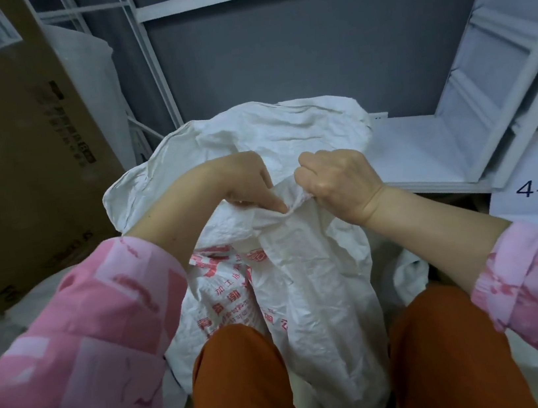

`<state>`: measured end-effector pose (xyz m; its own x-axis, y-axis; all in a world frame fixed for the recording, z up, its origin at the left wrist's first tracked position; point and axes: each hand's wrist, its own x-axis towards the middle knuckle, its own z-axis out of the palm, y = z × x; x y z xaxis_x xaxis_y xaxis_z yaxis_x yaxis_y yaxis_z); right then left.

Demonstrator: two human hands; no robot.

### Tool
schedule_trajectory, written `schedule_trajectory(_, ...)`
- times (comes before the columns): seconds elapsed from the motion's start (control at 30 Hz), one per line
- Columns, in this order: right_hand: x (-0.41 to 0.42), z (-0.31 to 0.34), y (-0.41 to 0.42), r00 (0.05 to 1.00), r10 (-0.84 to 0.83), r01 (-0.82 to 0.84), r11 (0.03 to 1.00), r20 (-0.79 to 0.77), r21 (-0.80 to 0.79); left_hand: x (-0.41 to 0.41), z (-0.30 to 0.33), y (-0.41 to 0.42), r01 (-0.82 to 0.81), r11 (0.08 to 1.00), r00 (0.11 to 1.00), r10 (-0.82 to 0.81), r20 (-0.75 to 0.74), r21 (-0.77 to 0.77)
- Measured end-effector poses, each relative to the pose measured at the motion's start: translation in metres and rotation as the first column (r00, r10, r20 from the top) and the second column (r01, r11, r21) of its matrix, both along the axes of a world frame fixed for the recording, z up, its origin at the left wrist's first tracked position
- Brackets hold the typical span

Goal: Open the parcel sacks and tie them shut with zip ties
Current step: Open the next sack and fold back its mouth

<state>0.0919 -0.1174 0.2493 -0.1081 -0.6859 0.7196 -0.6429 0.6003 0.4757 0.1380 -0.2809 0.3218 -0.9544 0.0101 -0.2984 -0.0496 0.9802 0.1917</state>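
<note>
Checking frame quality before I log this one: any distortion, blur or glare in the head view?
Head view: wide-angle bending bows the white shelf frame and the cardboard box; light is soft and even, no glare; both hands, left hand and right hand, and the white sack read clearly; the sleeves at the edges look slightly soft.

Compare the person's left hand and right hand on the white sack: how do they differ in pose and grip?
1. The left hand bends down at the wrist, a straight finger pointing into the white sack; the right hand is a closed fist, knuckles up.
2. The right hand bunches gathered cloth inside its grip; the left hand pinches cloth at its fingertips.
Both grip the same crumpled sack edge, close together, with pink sleeves pushed back.
</note>
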Motion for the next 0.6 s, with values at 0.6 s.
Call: schedule_trajectory(0.6,-0.024,-0.001,0.012,0.971,-0.162,0.18,0.979,0.175,-0.096,0.008,-0.007,-0.007,-0.056,0.992,0.944,0.091,-0.318,0.117)
